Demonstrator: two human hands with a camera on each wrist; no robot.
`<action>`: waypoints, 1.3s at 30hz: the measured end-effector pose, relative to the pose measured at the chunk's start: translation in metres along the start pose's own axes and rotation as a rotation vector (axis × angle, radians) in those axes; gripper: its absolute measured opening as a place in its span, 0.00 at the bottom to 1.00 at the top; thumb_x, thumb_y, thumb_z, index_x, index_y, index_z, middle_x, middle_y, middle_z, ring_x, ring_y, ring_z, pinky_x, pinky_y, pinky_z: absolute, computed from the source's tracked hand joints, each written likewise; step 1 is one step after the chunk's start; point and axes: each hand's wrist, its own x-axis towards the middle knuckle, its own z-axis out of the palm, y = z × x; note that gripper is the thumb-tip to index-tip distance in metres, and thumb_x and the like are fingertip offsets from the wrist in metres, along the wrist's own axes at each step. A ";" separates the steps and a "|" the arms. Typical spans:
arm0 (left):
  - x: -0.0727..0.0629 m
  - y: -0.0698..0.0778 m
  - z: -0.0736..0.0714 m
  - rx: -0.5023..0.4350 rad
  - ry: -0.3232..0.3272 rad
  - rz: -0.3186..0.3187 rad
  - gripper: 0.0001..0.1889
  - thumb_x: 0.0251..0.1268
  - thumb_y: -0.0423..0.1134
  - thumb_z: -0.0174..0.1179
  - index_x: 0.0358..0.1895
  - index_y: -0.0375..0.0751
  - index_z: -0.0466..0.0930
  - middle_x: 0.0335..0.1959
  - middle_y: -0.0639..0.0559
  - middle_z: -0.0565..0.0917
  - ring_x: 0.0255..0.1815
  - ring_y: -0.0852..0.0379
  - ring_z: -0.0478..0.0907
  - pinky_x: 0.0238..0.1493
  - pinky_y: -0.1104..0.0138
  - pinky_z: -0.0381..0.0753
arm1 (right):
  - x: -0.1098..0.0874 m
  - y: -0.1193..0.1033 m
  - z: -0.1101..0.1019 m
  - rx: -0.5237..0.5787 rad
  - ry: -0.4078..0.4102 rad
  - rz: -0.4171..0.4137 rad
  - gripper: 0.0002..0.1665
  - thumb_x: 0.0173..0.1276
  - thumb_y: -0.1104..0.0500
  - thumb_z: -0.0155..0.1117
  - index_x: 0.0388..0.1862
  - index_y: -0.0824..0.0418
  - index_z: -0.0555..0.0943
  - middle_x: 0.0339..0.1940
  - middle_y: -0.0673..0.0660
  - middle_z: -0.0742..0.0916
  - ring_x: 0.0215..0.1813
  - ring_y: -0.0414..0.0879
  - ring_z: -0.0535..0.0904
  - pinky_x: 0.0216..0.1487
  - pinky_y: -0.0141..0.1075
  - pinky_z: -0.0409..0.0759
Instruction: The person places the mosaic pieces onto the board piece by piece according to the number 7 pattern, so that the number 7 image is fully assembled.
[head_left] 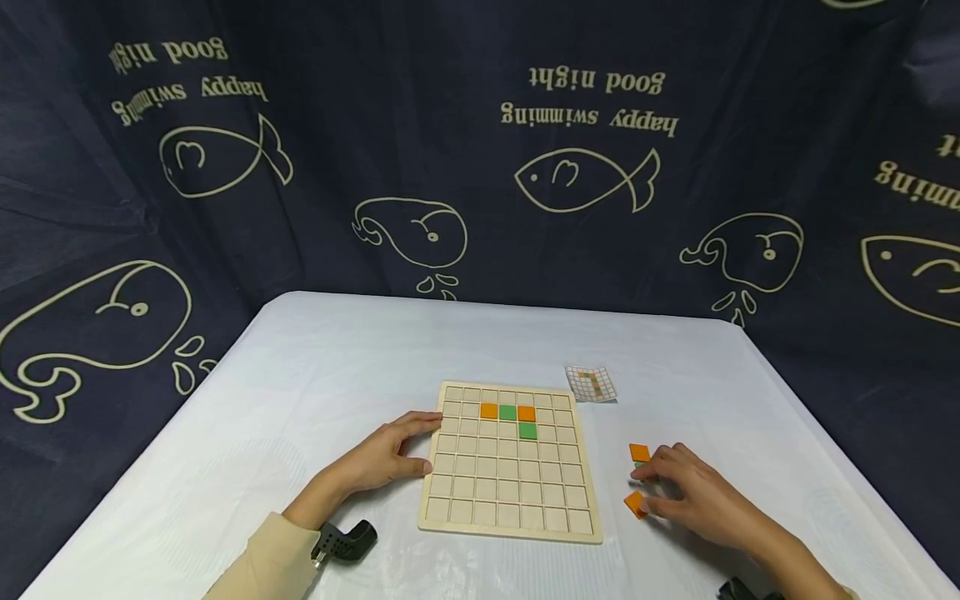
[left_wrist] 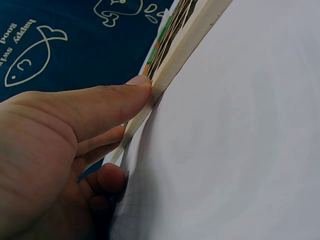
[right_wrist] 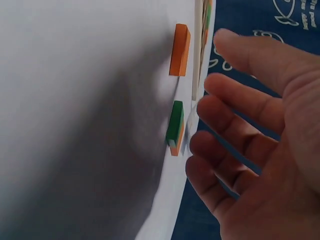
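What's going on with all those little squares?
A person has their left hand resting against the left edge of a wooden grid board. Their right hand hovers beside loose orange and green tiles, apparently holding none. Four tiles sit in the grid, two orange and two green. A small patterned card lies near the board's far right corner.

The left hand [head_left: 382, 454] touches a gridded board [head_left: 508, 471], the right hand [head_left: 696, 493] near orange tiles [head_left: 639, 452].

Navy fish-print cloth [head_left: 420, 100] behind a white table [head_left: 360, 358] marks a curtained-off workspace.
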 end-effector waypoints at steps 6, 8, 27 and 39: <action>0.000 0.000 0.000 -0.006 -0.001 -0.005 0.34 0.57 0.42 0.65 0.68 0.40 0.66 0.72 0.50 0.62 0.76 0.44 0.52 0.69 0.40 0.50 | -0.007 0.003 0.002 -0.002 -0.003 -0.078 0.14 0.54 0.47 0.71 0.41 0.43 0.83 0.35 0.34 0.76 0.40 0.30 0.66 0.42 0.30 0.71; 0.000 0.000 0.000 -0.005 -0.003 -0.006 0.34 0.58 0.42 0.65 0.68 0.40 0.66 0.72 0.51 0.62 0.76 0.44 0.52 0.70 0.41 0.51 | -0.008 0.004 0.003 -0.010 -0.005 -0.087 0.15 0.53 0.46 0.72 0.41 0.43 0.83 0.35 0.33 0.76 0.41 0.30 0.67 0.43 0.30 0.71; 0.000 0.001 0.001 0.016 0.006 0.001 0.33 0.58 0.43 0.65 0.67 0.40 0.67 0.72 0.50 0.63 0.75 0.43 0.53 0.69 0.39 0.51 | -0.007 0.009 0.002 -0.007 -0.143 -0.011 0.15 0.54 0.44 0.71 0.41 0.41 0.82 0.36 0.35 0.75 0.41 0.31 0.66 0.43 0.31 0.72; -0.001 0.000 0.000 0.006 -0.001 0.017 0.32 0.59 0.43 0.64 0.67 0.38 0.67 0.72 0.48 0.63 0.74 0.41 0.54 0.68 0.39 0.53 | -0.009 0.012 0.003 -0.023 -0.112 -0.045 0.12 0.54 0.45 0.71 0.39 0.38 0.81 0.37 0.33 0.76 0.43 0.29 0.68 0.46 0.32 0.75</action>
